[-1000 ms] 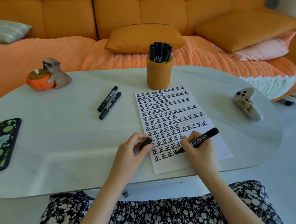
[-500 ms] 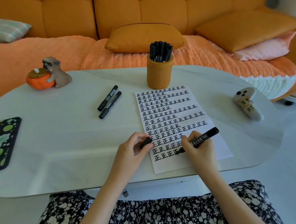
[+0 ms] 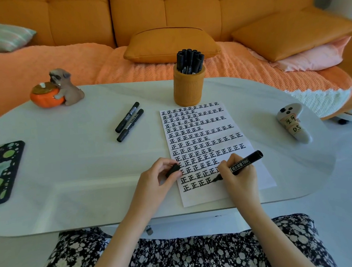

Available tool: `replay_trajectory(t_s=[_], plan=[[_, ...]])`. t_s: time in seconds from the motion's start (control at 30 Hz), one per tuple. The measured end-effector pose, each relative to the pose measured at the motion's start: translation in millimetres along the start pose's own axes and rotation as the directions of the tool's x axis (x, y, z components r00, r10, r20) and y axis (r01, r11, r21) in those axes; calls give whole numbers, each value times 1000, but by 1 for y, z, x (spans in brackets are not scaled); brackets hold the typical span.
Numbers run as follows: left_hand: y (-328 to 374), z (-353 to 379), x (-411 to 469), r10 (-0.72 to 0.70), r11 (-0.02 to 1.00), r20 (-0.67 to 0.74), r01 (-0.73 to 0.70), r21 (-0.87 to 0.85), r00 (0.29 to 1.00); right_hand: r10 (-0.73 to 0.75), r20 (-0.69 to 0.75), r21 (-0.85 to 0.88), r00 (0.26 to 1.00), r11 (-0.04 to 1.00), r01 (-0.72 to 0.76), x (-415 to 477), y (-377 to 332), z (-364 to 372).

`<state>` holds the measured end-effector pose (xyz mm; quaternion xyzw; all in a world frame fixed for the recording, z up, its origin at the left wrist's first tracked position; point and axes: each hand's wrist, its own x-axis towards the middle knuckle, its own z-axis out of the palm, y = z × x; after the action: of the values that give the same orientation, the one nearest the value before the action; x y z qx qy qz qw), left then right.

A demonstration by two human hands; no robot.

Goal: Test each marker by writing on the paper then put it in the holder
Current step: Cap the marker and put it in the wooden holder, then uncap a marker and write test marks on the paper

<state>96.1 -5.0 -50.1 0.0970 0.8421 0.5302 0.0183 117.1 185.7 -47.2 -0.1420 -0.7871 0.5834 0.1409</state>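
Near the table's (image 3: 69, 172) front edge, the right hand (image 3: 240, 176) gripped a marker (image 3: 243, 163) on the paper (image 3: 202, 131); the left hand (image 3: 153, 180) pinched its cap (image 3: 173, 170). Bare table stretched leftward.

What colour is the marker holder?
Mustard orange, with ribbed sides. The holder shows best in the head view, standing just past the paper.

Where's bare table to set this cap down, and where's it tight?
Widest bare patch: the table between the patterned case and the paper, nearer than the two loose markers. A smaller one lies between paper and the white labelled object. Crowded: the paper's near end, where the left hand pinches the cap and the right hand holds the marker.
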Motion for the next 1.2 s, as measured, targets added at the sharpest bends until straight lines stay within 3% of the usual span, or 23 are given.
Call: replay_trajectory(t_s=[0.33,0.7,0.9,1.2], plan=[[0,0,0,3,1000,11,-3,-1,1000,3,-40,12,999,1000,-2,1,0,-1],[2,-5,0,-32,995,-8,31,-100,999,101,-31,359,994,930,-84,6,-21,-6],[16,-9,1,-17,987,-18,14,-159,1000,118,68,394,991,909,-135,5,-33,2],[34,-5,-1,17,983,14,-14,-183,1000,135,28,479,990,868,-132,1,-44,15]])
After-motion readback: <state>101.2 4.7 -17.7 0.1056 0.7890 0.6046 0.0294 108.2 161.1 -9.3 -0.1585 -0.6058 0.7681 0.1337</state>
